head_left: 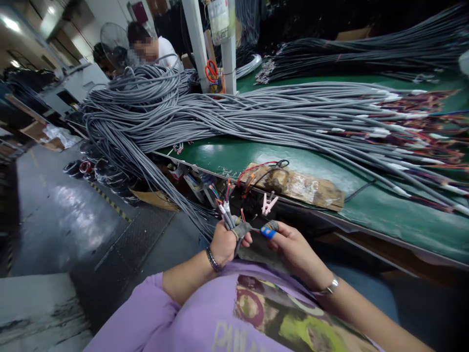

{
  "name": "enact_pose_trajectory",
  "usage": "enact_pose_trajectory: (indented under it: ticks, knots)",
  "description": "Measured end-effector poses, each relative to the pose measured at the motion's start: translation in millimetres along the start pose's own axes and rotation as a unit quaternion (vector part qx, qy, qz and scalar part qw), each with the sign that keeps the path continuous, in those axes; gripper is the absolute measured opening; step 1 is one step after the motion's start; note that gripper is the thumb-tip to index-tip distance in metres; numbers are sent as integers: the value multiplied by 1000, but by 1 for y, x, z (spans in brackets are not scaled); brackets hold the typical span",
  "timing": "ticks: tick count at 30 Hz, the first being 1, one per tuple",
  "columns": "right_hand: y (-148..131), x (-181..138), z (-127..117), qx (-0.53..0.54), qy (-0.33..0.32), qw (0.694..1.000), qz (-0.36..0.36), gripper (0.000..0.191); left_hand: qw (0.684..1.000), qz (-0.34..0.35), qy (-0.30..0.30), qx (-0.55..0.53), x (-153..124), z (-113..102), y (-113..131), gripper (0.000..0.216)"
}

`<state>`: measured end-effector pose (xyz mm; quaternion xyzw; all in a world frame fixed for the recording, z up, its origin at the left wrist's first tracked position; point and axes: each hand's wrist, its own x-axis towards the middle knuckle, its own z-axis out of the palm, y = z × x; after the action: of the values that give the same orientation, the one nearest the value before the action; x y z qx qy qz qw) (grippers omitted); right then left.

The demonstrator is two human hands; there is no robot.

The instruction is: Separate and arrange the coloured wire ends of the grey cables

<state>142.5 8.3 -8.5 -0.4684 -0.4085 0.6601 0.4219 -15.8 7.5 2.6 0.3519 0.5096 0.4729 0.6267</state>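
My left hand (227, 240) is closed around several grey cables (227, 220), whose stripped ends fan upward in coloured wires (223, 194). Grey tape wraps its thumb. My right hand (284, 238), with blue and grey tape on its fingertips, pinches a thin dark wire (256, 230) that stretches across from the left hand. Just above the right hand, a pale pink clip (269, 203) stands at the bench edge. Behind it lies a taped cardboard piece (308, 188) with red and black leads (258, 168) at its left end.
A large bundle of grey cables (220, 115) runs along the green bench (205, 151) and hangs off its left end. More dark cables (351, 49) lie at the back. Orange-handled scissors (211, 71) hang by a post (229, 58). A co-worker (168, 53) sits at the far left.
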Motion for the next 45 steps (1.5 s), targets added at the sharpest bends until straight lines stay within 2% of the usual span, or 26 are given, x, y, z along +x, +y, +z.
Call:
enact_pose_trajectory:
  ticks: [3,6,11,19,24,26,29,31,33,35,38,42,45]
  knots:
    - [-5,2,-4,2,-10,1000,16,37,999,-5,-38,37,-3,1,2,41]
    - [-15,3,0,-26,-48,998,5,38,995,-14,-73,70,-5,2,2,41]
    - [-21,5,10,-61,-108,992,-18,36,990,-24,-96,104,-6,3,-1,41]
    - [-7,5,2,-15,-41,999,-15,37,994,8,-64,86,-2,-1,-6,41]
    - [-6,3,7,16,-71,997,17,37,975,-56,-158,143,-1,-1,-6,41]
    - [-5,7,5,25,-32,999,20,38,971,-67,-172,154,-3,0,-5,43]
    - [-4,15,-5,80,92,992,16,40,971,-71,-165,156,-7,-1,-2,47]
    - [-4,17,-12,125,129,984,6,41,975,-70,-149,147,-8,-2,-1,50]
    - [-5,15,-16,147,96,984,33,41,983,-56,-121,127,-7,-3,0,50]
    - [-6,10,-15,151,29,985,75,43,988,-43,-102,110,-4,-5,1,49]
    - [-8,3,-4,107,-51,989,93,42,988,-38,-102,107,-2,-6,2,46]
    - [-12,1,8,28,-96,993,58,39,986,-38,-118,114,-3,-4,0,46]
    - [-11,2,10,24,-84,995,46,41,986,-40,-118,109,-4,-3,0,45]
